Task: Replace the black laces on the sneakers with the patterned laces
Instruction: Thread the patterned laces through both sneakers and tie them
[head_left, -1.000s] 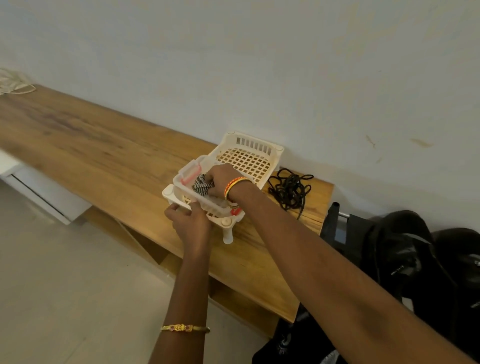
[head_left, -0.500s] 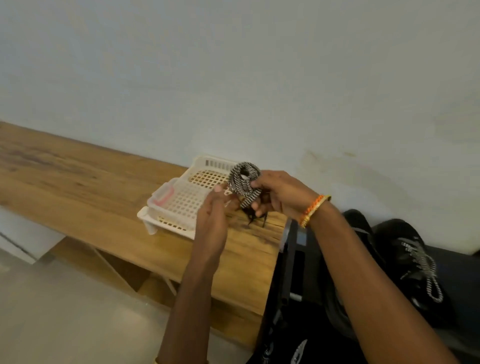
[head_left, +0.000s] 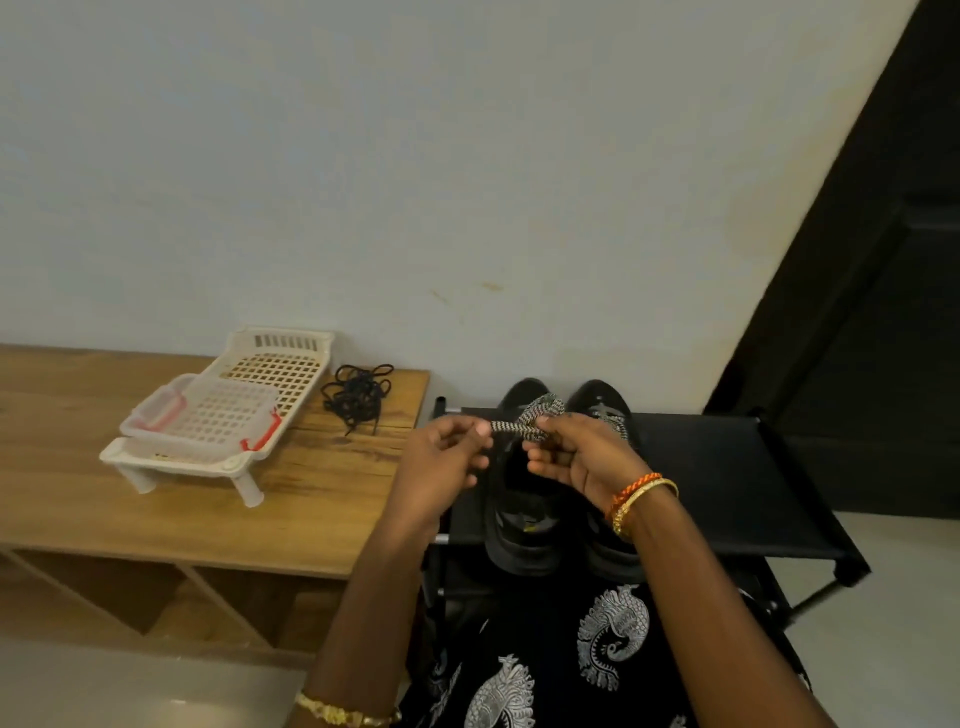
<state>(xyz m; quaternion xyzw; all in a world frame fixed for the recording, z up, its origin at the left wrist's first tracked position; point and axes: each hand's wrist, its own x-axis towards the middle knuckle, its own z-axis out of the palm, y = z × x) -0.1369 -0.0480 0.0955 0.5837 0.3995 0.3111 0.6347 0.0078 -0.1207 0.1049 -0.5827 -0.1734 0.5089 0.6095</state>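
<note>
Both hands on patterned lace, held over the sneakers

Left hand (head_left: 447, 457) pinches one end of the patterned lace (head_left: 524, 423); right hand (head_left: 576, 457) grips the bundled rest, fingers curled round it. Lace held just above the left sneaker (head_left: 519, 525), which has no lace visible; right sneaker (head_left: 605, 415) beside it shows a patterned lace. Both stand on the black rack (head_left: 727, 467). Black laces (head_left: 358, 397) lie in a heap on the wooden bench (head_left: 156, 519), beside the white basket (head_left: 228, 415)

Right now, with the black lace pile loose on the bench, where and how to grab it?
Pinch the dense middle of the black lace pile from above with the fingers. It lies flat in a loose tangle on the wooden bench, right of the white basket, with clear bench around it.
</note>
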